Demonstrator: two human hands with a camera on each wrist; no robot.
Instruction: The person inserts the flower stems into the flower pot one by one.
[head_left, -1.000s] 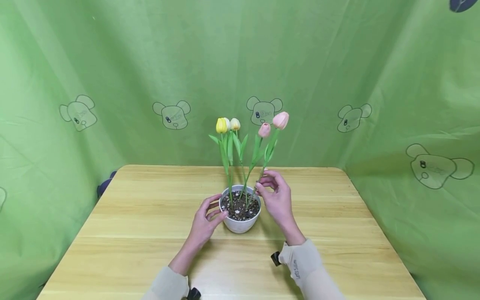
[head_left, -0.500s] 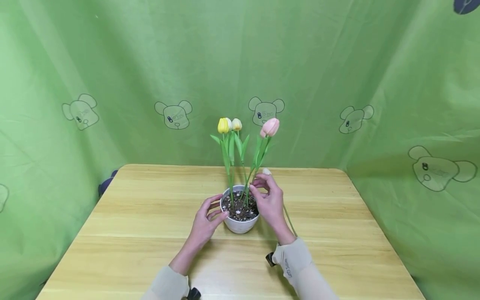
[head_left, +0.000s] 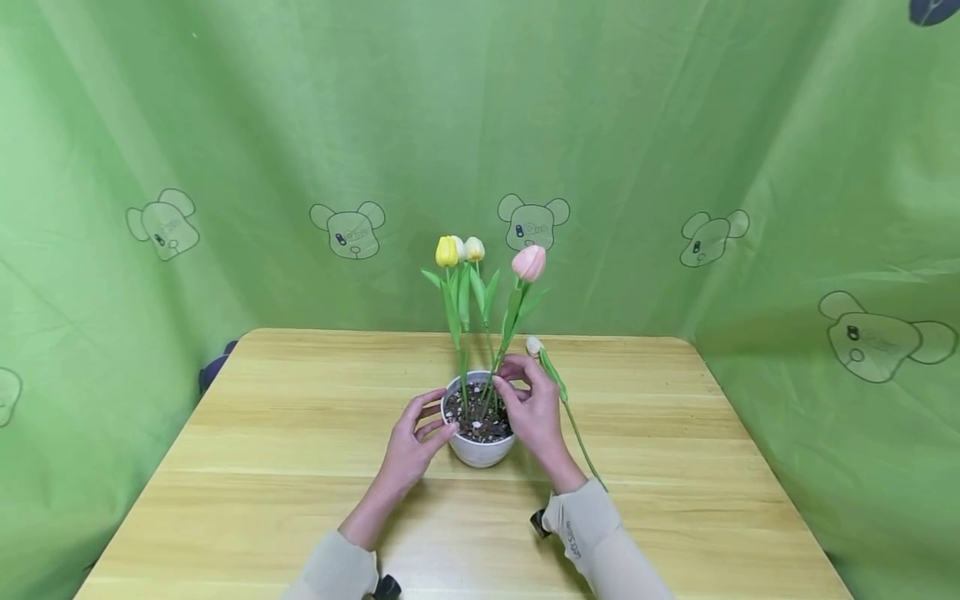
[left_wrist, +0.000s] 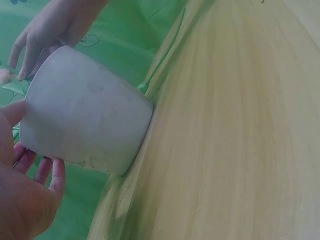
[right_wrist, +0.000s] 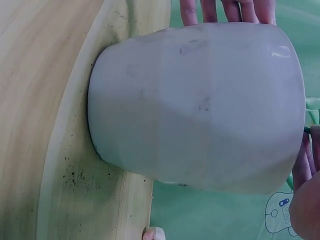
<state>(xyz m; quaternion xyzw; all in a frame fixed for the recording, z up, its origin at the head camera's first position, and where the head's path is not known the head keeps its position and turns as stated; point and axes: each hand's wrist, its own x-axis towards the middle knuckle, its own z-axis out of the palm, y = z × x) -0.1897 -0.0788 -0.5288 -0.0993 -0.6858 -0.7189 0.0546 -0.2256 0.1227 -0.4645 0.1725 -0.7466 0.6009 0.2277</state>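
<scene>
A white flowerpot point(head_left: 482, 453) filled with dark soil point(head_left: 491, 427) stands upright on the table. My left hand point(head_left: 408, 446) grips its left side, thumb and fingers spread around the wall near the rim. Over the pot's right edge, my right hand point(head_left: 534, 410) pinches the stem of a pink tulip point(head_left: 529, 263), low down near the soil. A second pink bloom is hidden behind that one. To their left, a yellow tulip point(head_left: 446, 251) and pale cream tulips point(head_left: 474, 249) rise from the soil. In the right wrist view, the pot point(right_wrist: 200, 105) covers most of the soil side.
Beyond my right hand, a loose white tulip point(head_left: 555, 375) lies on the wooden table point(head_left: 285, 433). Dark soil crumbs point(right_wrist: 80, 177) lie by the pot's base. Green curtains point(head_left: 420, 108) with bear faces enclose the back and sides.
My right hand has moved left and slightly down with the pink tulip, whose bloom now covers the other pink one. The loose white tulip has come into view. My left hand stays on the pot.
</scene>
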